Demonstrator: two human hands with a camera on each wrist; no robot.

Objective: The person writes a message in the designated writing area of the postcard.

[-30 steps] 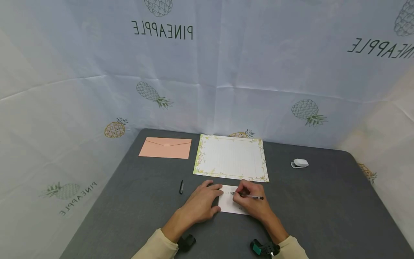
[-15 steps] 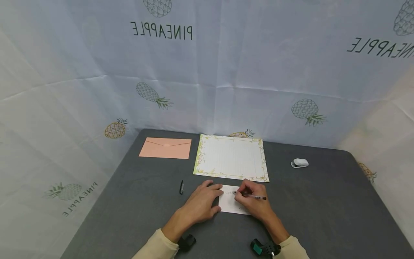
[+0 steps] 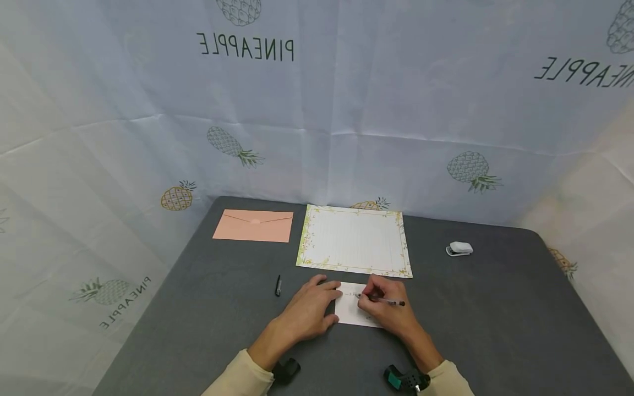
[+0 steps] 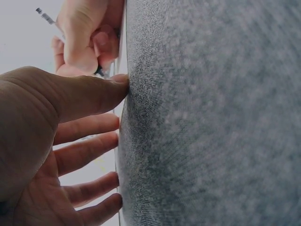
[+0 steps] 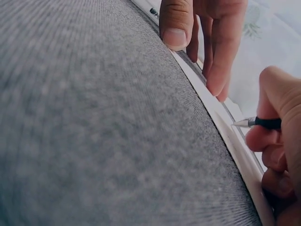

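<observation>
One small white rectangular paper card [image 3: 350, 312] lies on the dark grey tabletop [image 3: 223, 319], just in front of a large, floral-bordered white lined sheet [image 3: 354, 241]. The left hand [image 3: 308, 308], fingers spread, touches the card's left edge. The right hand [image 3: 388, 311] pinches a slender, clear-barrelled pen [image 3: 390, 301] between thumb and fingers, its metal tip at the card.

Peach envelope [image 3: 252, 230], white stapler [image 3: 460, 248], pineapple-print cloth [image 3: 386, 93]
</observation>
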